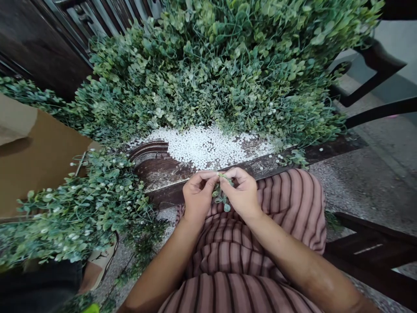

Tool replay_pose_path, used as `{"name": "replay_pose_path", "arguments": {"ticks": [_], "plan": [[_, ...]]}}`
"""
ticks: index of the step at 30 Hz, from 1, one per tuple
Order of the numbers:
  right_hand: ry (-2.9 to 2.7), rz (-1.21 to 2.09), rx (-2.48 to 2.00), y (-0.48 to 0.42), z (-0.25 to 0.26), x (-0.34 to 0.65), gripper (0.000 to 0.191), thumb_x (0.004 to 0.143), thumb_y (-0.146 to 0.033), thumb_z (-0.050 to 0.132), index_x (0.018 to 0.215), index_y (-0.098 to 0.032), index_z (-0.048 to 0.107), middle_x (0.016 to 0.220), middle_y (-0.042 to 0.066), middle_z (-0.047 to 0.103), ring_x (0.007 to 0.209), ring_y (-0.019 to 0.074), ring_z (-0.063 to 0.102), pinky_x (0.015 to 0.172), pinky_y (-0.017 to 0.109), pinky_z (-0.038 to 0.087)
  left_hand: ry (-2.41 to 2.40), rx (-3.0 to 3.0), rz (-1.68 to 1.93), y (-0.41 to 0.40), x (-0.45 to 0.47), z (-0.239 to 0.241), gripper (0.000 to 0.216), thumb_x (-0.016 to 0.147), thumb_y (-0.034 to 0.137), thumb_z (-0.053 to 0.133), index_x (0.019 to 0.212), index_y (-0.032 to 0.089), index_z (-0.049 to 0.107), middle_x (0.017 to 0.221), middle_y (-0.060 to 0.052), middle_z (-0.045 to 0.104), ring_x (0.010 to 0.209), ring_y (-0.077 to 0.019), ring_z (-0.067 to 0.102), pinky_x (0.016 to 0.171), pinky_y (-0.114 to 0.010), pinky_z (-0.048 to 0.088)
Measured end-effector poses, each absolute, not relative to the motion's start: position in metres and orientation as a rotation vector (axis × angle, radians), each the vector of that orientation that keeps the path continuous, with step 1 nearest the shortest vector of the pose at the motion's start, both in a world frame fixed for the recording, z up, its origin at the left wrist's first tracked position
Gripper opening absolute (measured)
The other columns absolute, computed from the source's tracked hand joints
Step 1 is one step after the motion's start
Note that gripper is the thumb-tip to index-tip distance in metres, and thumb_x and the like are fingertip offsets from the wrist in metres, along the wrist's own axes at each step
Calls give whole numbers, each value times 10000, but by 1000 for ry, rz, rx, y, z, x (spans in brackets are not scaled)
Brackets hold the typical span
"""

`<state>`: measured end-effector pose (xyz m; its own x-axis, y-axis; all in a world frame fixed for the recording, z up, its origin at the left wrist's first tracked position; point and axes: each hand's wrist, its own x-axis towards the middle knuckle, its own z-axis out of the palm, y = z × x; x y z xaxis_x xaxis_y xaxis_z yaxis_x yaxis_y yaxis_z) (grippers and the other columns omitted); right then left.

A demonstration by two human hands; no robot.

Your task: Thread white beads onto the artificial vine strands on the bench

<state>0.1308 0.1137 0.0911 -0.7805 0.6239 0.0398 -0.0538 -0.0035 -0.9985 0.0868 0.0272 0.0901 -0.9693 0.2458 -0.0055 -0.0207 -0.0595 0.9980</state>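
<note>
Above my lap, my left hand [201,191] and my right hand [243,190] meet fingertip to fingertip. A small sprig of green artificial leaves [223,199] hangs down between them, its upper end pinched by my right thumb and fingers. My left thumb and forefinger are closed against that same end. A tiny pale spot shows at their tips, too small to tell whether it is a bead or a nail. Just beyond my hands, a pile of small white beads [205,148] is spread over a dark carved wooden seat [159,169].
Behind the beads rises a large heap of artificial greenery [208,74]. At the left lie sprigs with white tips [97,200] and a cardboard box [42,152]. Another person's foot [97,265] shows at the lower left. Dark wooden furniture [374,252] stands at the right.
</note>
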Motion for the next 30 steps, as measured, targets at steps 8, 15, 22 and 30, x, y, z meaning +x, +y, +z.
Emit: {"name": "replay_pose_path", "arguments": {"ticks": [8, 15, 22, 30], "plan": [[-1770, 1883, -694, 115, 90, 129, 87, 622, -231, 576, 568, -180, 529, 552, -27, 554, 498, 86, 477, 500, 207, 411, 2180, 409, 2067, 25, 86, 84, 43, 717, 209, 645, 716, 201, 687, 779, -20, 673, 773, -138, 611, 765, -278, 488], [-1725, 1980, -753, 118, 89, 129, 141, 619, -278, 612, 575, -179, 522, 494, -45, 497, 433, 70, 417, 437, 195, 373, 2206, 468, 2001, 26, 86, 84, 60, 729, 204, 629, 699, 198, 681, 766, -25, 668, 769, -147, 608, 761, -282, 484], [-1625, 2152, -675, 119, 89, 127, 250, 645, -390, 679, 652, -181, 542, 591, -13, 583, 527, 105, 547, 547, 235, 480, 2162, 291, 2062, 12, 85, 85, 206, 765, 303, 613, 941, 206, 658, 953, -45, 662, 874, -144, 607, 841, -273, 467], [-1638, 2109, -548, 117, 83, 128, 294, 688, -452, 678, 729, -193, 547, 745, 31, 640, 724, 161, 625, 719, 305, 517, 1718, 2, 1840, 7, 80, 83, 399, 590, 430, 749, 896, 190, 659, 918, -49, 667, 802, -147, 592, 637, -229, 475]]}}
